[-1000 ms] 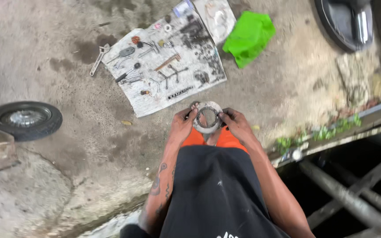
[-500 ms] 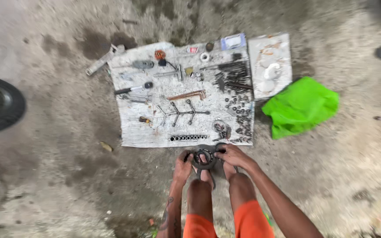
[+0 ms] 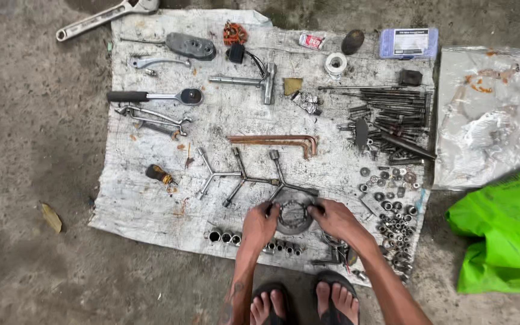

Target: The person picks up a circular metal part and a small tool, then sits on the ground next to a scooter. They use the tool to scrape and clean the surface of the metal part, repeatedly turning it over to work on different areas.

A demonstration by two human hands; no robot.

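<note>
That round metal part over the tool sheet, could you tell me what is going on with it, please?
A person bends over a grey sheet on the concrete floor, gripping a round toothed metal ring with the left hand and right hand on opposite sides. It sits low over the sheet's near edge, just below the Y-shaped socket wrenches and above a row of sockets. Loose nuts lie to the right.

One head-worn camera looks straight down from standing height — mat (image 3: 151,210) and concrete floor (image 3: 25,180) fill it.

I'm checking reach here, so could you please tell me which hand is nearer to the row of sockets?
Left. The left hand is directly above the row of sockets, nearly touching; the right hand is further right.
</note>
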